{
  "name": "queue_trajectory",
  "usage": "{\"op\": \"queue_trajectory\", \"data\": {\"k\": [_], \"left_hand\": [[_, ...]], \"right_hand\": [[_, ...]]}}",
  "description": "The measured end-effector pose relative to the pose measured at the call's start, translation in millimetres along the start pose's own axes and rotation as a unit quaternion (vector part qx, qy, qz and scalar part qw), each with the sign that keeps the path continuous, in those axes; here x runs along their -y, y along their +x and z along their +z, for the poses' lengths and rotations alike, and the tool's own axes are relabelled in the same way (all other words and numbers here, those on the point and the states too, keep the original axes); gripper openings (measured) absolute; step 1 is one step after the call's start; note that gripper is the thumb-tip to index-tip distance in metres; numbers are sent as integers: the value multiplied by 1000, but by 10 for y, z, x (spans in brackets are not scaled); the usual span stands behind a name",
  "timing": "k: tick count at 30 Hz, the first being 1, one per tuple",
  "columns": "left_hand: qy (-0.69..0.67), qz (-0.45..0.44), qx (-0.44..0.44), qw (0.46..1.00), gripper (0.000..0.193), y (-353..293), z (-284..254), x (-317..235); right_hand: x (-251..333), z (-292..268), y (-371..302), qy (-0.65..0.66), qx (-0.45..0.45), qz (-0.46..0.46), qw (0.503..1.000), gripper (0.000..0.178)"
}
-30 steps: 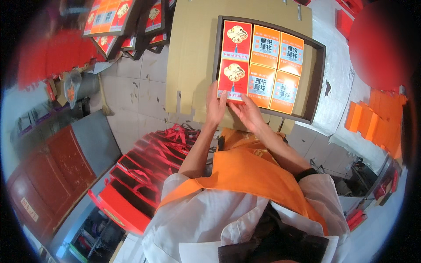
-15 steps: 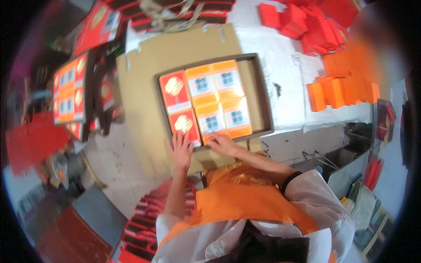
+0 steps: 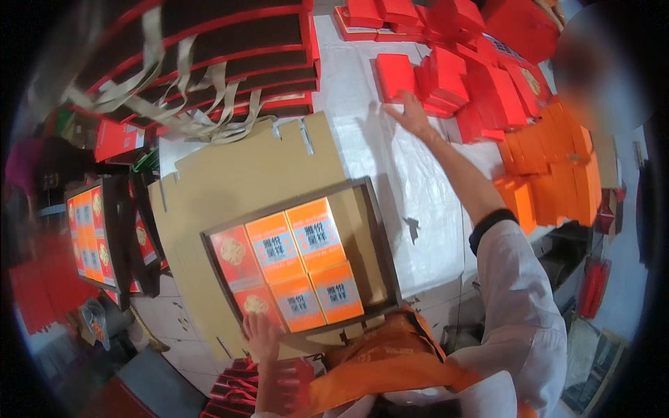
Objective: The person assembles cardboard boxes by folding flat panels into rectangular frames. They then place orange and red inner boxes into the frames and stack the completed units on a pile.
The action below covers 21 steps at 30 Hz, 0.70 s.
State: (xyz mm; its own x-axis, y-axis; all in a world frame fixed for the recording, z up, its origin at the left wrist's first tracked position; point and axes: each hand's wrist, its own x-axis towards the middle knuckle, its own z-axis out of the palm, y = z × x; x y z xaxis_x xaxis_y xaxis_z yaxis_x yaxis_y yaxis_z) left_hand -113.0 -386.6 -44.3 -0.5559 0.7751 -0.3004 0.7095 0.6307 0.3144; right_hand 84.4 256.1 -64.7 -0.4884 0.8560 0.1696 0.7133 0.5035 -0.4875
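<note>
My right hand is unclenched, fingers extended to the near edge of a loose red box; contact cannot be determined. Loose red boxes lie to its right; orange boxes lie nearer me.

My left hand rests its fingers on the near red box in the dark-rimmed tray; whether they pinch it, I cannot tell. The tray extends beyond and right of this hand and contains two red boxes and four orange ones. Each orange box carries a pale blue label with bold dark characters (smaller pale lettering borders it). Left of my left hand, another tray holds similar red and orange boxes.
</note>
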Motion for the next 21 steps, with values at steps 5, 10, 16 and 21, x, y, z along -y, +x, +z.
{"op": "queue_trajectory", "data": {"k": [5,10,16,21], "left_hand": [[83,14,-48,995,53,-34,91,58],[83,-4,-27,996,55,-35,39,48],[-73,68,-69,993,62,689,136,-1075],[48,271,69,959,56,1207,242,-2209]], "right_hand": [[-377,416,844,-202,77,179,960,92],[-187,735,614,-257,-4,122,959,85],[-83,420,-128,-111,42,32,992,84],[570,-336,-636,547,153,293,769,65]]}}
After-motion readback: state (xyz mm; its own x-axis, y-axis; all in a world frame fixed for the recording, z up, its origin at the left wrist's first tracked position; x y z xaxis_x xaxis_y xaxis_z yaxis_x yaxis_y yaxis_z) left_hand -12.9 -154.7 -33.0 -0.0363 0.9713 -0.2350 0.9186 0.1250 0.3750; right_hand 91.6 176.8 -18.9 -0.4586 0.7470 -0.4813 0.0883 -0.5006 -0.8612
